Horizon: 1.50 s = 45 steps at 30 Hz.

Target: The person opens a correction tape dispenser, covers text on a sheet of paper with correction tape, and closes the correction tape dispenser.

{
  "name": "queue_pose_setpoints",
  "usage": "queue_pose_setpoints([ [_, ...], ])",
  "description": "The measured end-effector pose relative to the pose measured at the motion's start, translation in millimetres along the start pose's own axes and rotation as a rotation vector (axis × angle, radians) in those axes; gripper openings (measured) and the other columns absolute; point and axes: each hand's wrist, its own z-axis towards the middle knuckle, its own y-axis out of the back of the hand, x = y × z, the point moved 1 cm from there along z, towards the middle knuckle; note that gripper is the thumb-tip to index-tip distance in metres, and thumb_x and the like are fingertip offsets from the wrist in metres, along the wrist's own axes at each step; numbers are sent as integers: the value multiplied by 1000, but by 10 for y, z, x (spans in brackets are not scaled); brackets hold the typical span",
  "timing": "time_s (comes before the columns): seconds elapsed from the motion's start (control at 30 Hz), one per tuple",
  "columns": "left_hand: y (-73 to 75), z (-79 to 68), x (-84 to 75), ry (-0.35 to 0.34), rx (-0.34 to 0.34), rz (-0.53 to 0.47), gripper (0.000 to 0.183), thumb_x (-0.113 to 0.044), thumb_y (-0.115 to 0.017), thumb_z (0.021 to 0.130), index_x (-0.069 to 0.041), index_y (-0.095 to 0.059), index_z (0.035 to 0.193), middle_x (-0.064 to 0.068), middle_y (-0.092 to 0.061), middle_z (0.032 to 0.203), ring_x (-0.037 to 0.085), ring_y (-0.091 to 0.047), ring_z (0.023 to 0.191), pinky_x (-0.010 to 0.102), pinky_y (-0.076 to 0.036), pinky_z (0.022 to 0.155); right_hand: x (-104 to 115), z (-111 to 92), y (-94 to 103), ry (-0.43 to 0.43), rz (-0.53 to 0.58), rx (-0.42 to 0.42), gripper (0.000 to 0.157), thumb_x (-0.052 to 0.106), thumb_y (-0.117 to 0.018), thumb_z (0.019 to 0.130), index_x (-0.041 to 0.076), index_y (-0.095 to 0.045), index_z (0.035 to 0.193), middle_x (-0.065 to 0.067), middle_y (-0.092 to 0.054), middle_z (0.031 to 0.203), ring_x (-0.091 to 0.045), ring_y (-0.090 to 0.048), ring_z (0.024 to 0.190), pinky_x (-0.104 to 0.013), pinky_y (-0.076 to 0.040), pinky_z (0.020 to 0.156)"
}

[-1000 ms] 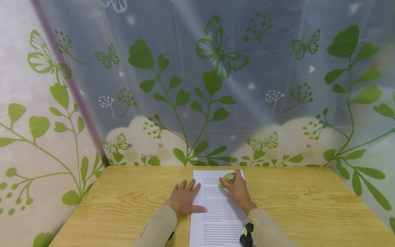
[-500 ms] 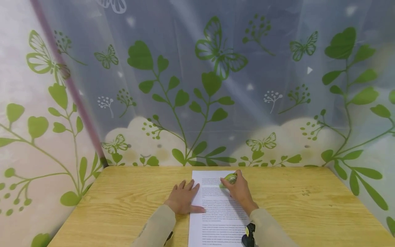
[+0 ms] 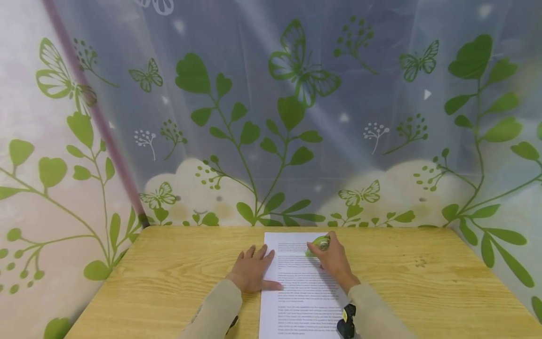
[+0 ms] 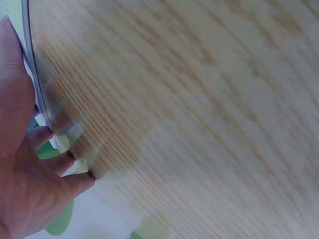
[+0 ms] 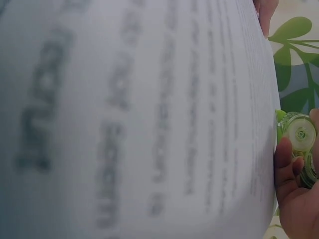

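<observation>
A printed stack of white paper (image 3: 305, 306) lies upright before me on the table, covered in lines of text. My right hand (image 3: 336, 261) pinches a green see-through correction tape (image 3: 322, 243), its tip down at the upper text lines. The right wrist view shows the round reels inside the correction tape (image 5: 300, 133), between thumb and fingers. Spread flat, my left hand (image 3: 252, 272) rests across the stack's left edge, thumb on the page and the other fingers toward its upper left. In the left wrist view, several sheet edges of the paper (image 4: 29, 45) show beside that thumb.
The wood-grain table (image 3: 178, 263) extends to both sides of the paper. Behind its far edge hangs a curtain (image 3: 237, 155) printed with green leaves and butterflies. A dark band with a black device (image 3: 347, 320) sits at my right wrist.
My right hand has slid a little to the right with the correction tape, along the upper text. The left hand has stayed in place on the paper.
</observation>
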Motion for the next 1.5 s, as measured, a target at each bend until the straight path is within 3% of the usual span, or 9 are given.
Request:
queue_pose_setpoints([
  [0.7, 43, -24, -28, 10, 3, -7, 96, -76, -52, 77, -12, -37, 147, 15, -33, 151, 44, -31, 133, 60, -31, 101, -44, 34, 169, -13, -61, 10, 48, 32, -71, 88, 4, -41, 112, -9, -58, 82, -15, -51, 51, -29, -45, 51],
  [1.23, -124, 74, 56, 2, -14, 27, 100, -82, -44, 76, -15, -34, 149, 13, -31, 152, 44, -31, 133, 61, -31, 100, -93, 51, 276, -21, -36, 24, 48, 32, -71, 88, 4, -39, 111, -9, -56, 78, -15, -48, 50, -29, -42, 50],
  [1.5, 21, -15, -23, -5, -9, 4, 96, -76, -49, 79, -11, -37, 148, 16, -33, 150, 45, -32, 132, 60, -32, 100, -124, 42, 323, -12, -64, 17, 49, 32, -69, 89, 4, -38, 115, -11, -55, 84, -17, -51, 58, -30, -43, 54],
])
